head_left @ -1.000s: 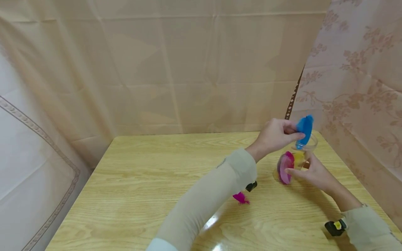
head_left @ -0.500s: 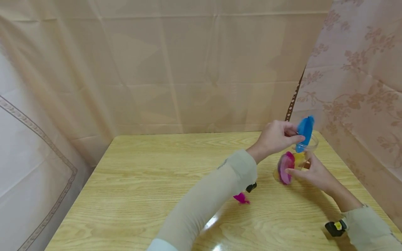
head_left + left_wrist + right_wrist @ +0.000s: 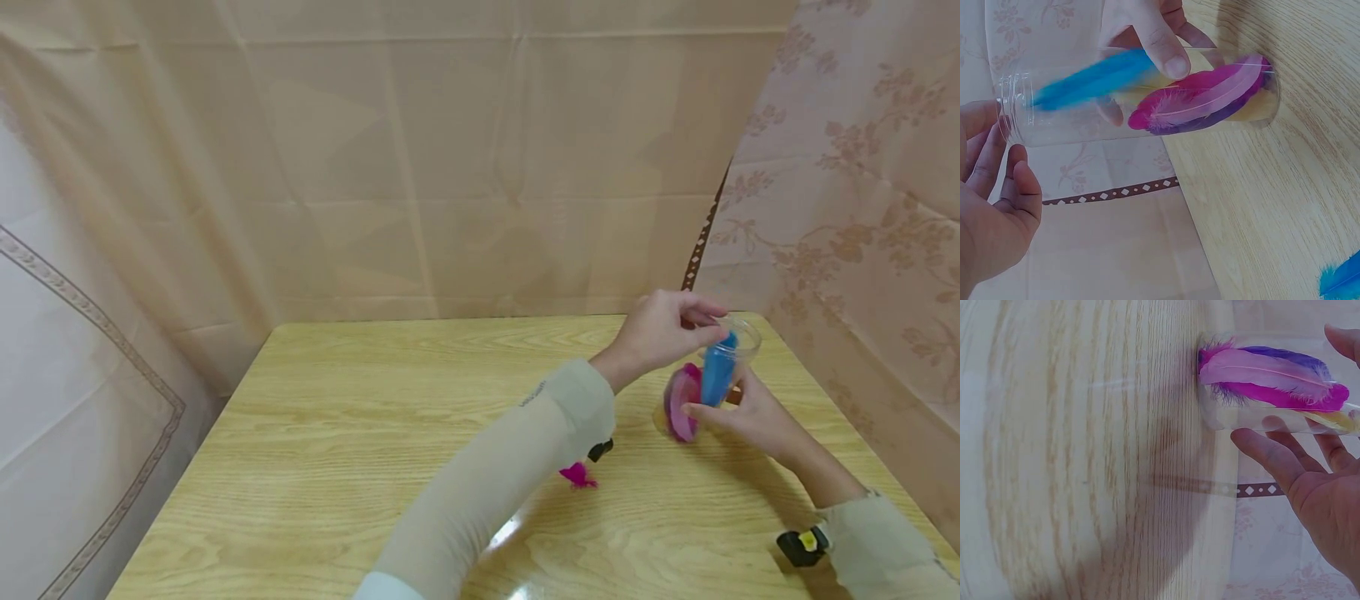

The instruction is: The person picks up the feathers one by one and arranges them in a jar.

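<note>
A clear plastic jar [image 3: 1060, 128] stands upright on the table toward the right, its mouth uncovered. My right hand [image 3: 753, 417] grips its side, thumb and fingers round the wall. Inside lie pink and purple feathers [image 3: 1260, 369], with some yellow behind them. A bright blue feather [image 3: 717, 379] stands in the jar's upper part, slightly blurred in the left wrist view. My left hand [image 3: 663, 329] is at the rim, its fingers relaxed and apart from the blue feather; fingertips [image 3: 988, 115] lie right at the jar's edge.
On the wooden table [image 3: 360, 417] lies a magenta feather [image 3: 577, 475], partly covered by the left sleeve. Another blue feather [image 3: 1344, 278] shows at the corner of the left wrist view. Curtains [image 3: 465, 167] hang behind and at both sides.
The blue feather, pinched above the mouth by the left hand before, has gone down into the jar and been let go. The right hand keeps its place on the jar.
</note>
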`<move>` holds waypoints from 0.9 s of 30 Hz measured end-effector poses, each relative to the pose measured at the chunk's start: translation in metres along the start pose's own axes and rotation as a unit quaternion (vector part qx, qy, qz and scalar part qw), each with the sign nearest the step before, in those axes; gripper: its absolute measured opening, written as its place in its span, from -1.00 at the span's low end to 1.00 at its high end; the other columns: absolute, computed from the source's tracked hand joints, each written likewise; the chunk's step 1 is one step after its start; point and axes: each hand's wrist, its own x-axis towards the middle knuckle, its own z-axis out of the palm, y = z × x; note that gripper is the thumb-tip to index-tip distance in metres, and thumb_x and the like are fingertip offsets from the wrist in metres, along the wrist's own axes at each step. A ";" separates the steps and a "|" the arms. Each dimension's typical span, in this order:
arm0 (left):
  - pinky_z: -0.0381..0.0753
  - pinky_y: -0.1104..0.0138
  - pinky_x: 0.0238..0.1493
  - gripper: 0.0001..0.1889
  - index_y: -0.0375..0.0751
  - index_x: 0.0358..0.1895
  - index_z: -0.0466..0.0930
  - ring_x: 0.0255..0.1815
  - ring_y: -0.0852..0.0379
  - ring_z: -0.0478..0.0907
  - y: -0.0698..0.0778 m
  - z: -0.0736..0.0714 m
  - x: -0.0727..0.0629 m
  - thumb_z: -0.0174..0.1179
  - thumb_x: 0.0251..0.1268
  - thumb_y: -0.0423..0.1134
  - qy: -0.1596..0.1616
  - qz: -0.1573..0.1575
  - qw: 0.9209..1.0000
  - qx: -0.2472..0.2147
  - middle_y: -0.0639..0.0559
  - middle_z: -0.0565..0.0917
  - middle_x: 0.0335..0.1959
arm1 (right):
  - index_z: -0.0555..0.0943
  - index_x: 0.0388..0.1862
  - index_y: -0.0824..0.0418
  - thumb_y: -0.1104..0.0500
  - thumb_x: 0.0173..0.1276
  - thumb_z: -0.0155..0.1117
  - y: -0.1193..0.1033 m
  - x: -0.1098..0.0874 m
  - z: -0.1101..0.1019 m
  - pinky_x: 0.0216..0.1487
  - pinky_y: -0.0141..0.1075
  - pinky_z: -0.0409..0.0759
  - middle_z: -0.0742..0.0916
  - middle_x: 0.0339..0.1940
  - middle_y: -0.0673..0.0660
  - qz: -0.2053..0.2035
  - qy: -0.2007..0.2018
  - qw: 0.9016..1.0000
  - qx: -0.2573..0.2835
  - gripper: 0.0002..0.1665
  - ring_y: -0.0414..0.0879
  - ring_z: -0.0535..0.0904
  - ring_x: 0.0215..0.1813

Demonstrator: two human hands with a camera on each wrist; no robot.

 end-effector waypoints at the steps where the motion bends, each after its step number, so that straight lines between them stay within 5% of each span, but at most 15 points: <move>1: 0.55 0.66 -0.28 -0.73 -0.08 0.06 0.74 -0.37 0.52 0.58 0.000 0.000 0.000 0.38 0.34 -0.17 0.000 0.003 1.000 0.000 0.24 0.76 -0.25 | 0.01 0.61 0.15 0.19 0.37 0.42 0.000 0.000 0.000 0.18 0.40 0.30 0.27 0.51 0.35 0.000 -0.001 1.000 0.006 0.02 0.27 0.16 0.42; 7: 0.54 0.67 -0.29 -0.74 -0.07 0.05 0.74 -0.36 0.53 0.56 0.000 0.000 0.000 0.38 0.34 -0.16 0.005 -0.002 1.000 0.008 0.24 0.76 -0.24 | 0.00 0.61 0.17 0.18 0.36 0.43 0.001 0.000 -0.003 0.20 0.58 0.12 0.06 0.62 0.34 0.015 -0.006 1.000 0.026 0.03 0.49 -0.08 0.52; 27: 0.53 0.67 -0.31 -0.78 -0.04 0.02 0.76 -0.36 0.51 0.55 0.000 -0.001 -0.001 0.36 0.37 -0.15 0.007 0.003 1.000 0.023 0.29 0.74 -0.22 | 0.02 0.61 0.16 0.21 0.36 0.43 -0.001 0.002 -0.001 0.20 0.55 0.15 0.09 0.61 0.34 0.003 -0.005 1.000 0.024 0.01 0.45 -0.05 0.51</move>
